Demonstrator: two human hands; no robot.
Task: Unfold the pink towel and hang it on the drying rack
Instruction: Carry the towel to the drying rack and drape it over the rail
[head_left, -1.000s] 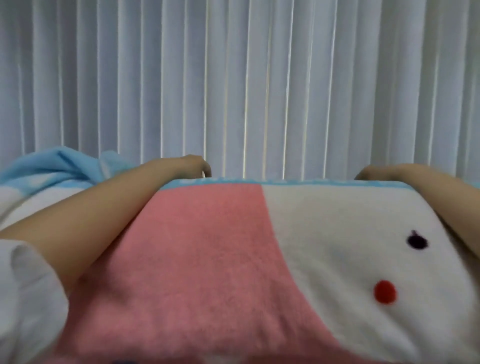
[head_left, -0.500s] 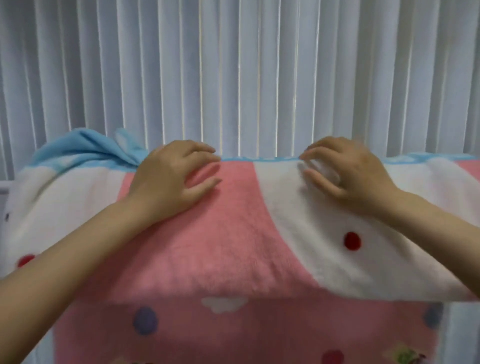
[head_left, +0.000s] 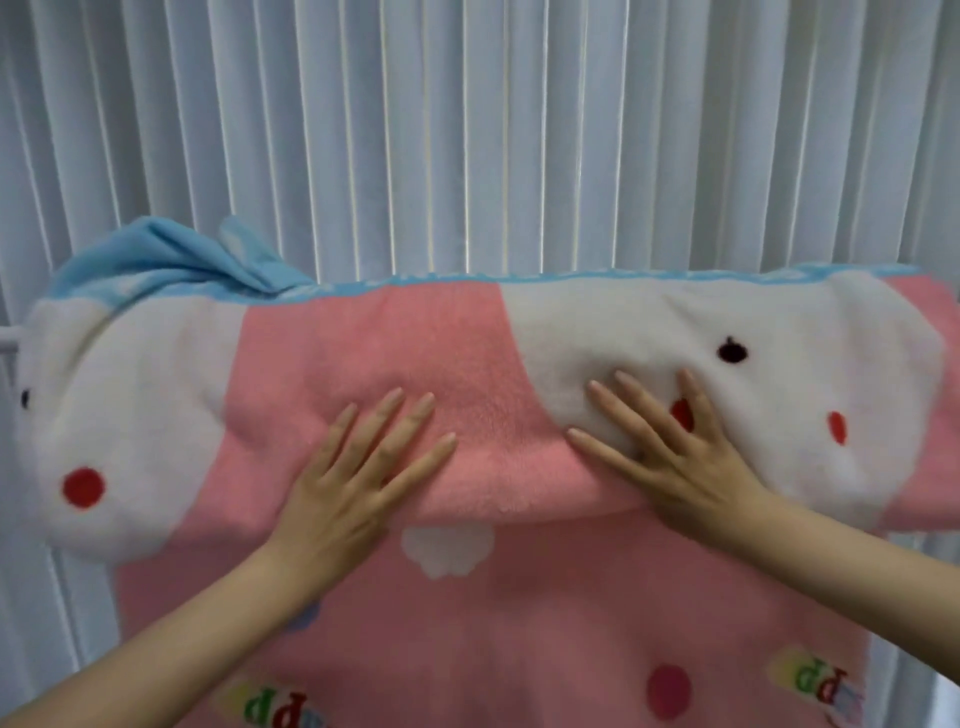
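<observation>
The pink towel, with white cartoon patches, red and black dots and a blue edge, lies draped over the drying rack and hangs down in front. A folded upper layer covers the rack's top. My left hand presses flat on the pink part with fingers spread. On the white patch, my right hand presses flat too, fingers straight. A white bar end of the drying rack shows at the far left; the rest of it is hidden under the cloth.
White vertical blinds fill the whole background right behind the rack. A bunched blue corner of the towel sticks up at the top left. The lower hanging layer carries coloured letters and dots.
Both hands have slid from the far top edge of the towel toward me and down, and now lie flat with fingers spread. The view has pulled back, showing more hanging cloth.
</observation>
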